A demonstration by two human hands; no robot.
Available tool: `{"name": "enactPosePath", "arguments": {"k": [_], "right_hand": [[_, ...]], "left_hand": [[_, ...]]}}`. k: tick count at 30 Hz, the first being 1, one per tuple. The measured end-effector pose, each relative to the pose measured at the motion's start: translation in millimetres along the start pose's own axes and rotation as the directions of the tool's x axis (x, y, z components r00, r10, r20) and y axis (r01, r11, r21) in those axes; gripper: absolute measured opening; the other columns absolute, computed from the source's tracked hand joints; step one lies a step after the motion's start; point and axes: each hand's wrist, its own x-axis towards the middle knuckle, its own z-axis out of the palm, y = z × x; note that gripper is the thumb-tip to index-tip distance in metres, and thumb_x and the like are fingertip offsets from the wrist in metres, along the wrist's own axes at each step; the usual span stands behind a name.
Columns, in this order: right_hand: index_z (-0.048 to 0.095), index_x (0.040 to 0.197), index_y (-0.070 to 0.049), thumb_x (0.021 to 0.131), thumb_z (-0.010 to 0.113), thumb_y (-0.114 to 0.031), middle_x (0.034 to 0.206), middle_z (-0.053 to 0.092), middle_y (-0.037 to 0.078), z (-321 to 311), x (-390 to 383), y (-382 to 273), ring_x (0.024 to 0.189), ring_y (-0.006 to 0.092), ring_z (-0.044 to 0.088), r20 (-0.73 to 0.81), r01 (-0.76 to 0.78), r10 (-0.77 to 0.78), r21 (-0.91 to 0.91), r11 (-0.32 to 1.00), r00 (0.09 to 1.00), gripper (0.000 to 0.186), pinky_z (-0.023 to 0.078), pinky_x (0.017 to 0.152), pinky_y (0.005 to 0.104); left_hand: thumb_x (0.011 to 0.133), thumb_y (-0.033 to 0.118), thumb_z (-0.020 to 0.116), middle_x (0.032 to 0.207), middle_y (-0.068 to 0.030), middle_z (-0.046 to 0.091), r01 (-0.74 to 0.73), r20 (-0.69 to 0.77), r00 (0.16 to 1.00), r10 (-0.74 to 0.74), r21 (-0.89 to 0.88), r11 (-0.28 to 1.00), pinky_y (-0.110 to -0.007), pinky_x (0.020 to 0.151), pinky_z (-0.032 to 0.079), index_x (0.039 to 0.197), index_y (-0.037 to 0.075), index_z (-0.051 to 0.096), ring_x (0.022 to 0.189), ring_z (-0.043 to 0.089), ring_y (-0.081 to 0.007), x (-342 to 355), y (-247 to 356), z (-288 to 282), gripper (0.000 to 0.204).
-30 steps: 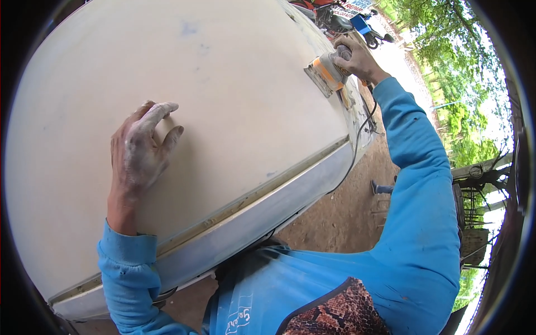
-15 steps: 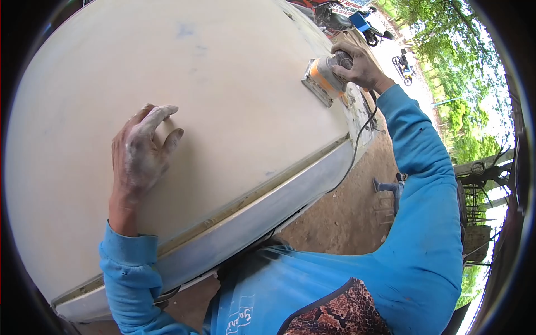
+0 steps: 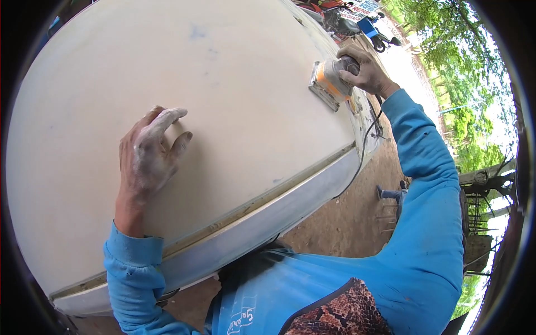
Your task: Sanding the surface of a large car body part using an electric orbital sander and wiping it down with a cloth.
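Note:
A broad cream-coloured vehicle panel (image 3: 251, 106), dusty and with a few faint bluish spots, spreads out before me. Near its far right edge my right hand (image 3: 369, 73) is wrapped round the dark top grip of a grey and orange electric sander (image 3: 330, 78). The sander's flat base meets the panel there, and its black cord (image 3: 363, 152) hangs down past the edge. My left hand (image 3: 149, 152), white with dust, is over the left part of the panel with nothing in it. Its fingers are bent and apart from the thumb; whether the fingertips touch is unclear.
A grooved channel and a pale side rail (image 3: 262, 207) run along the panel's near edge, close to my body. Beyond the right edge lies brown ground (image 3: 335, 226), with a person's legs (image 3: 392, 193) there. Motorcycles (image 3: 379, 38) stand at the far right, near trees.
The whole scene has shifted slightly rightward in view. Both hands and the sander keep nearly the same places over the panel, with the right hand still gripping the sander.

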Motion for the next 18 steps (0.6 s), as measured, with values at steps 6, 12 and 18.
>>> {"name": "enactPosePath", "arguments": {"k": [6, 12, 18], "right_hand": [[0.061, 0.112, -0.004, 0.075, 0.073, -0.019, 0.103, 0.062, 0.013, -9, 0, -40, 0.094, 0.0311, 0.065, 0.025, 0.324, -0.327, 0.086, 0.942, 0.945, 0.041, 0.053, 0.085, 0.0397], [0.062, 0.117, -0.006, 0.080, 0.074, -0.022, 0.106, 0.064, 0.012, 1, 41, 14, 0.097, 0.0283, 0.066, -0.014, 0.293, -0.294, -0.037, 0.955, 0.956, 0.042, 0.054, 0.088, 0.0404], [0.060, 0.115, -0.005, 0.080, 0.072, -0.022, 0.104, 0.063, 0.012, 19, 78, 63, 0.094, 0.0256, 0.062, -0.019, 0.157, -0.157, 0.007, 0.988, 0.987, 0.041, 0.051, 0.091, 0.0357]], "left_hand": [[0.076, -0.002, 0.079, 0.100, -0.0064, 0.069, -0.052, -0.014, 0.999, 0.052, -0.004, 0.999, -0.030, 0.059, 0.047, 0.115, 0.004, 0.072, 0.057, 0.048, -0.0134, 0, -1, 0, 0.040], [0.073, -0.003, 0.081, 0.102, -0.0069, 0.070, -0.080, -0.044, 0.996, 0.080, -0.014, 0.997, -0.030, 0.058, 0.046, 0.114, 0.004, 0.072, 0.057, 0.050, -0.0130, 3, -3, 9, 0.042], [0.073, 0.006, 0.084, 0.100, -0.0080, 0.070, -0.027, -0.030, 0.999, 0.026, -0.004, 1.000, -0.036, 0.068, 0.053, 0.110, 0.007, 0.072, 0.073, 0.064, -0.0252, -1, -1, 13, 0.039]]}}
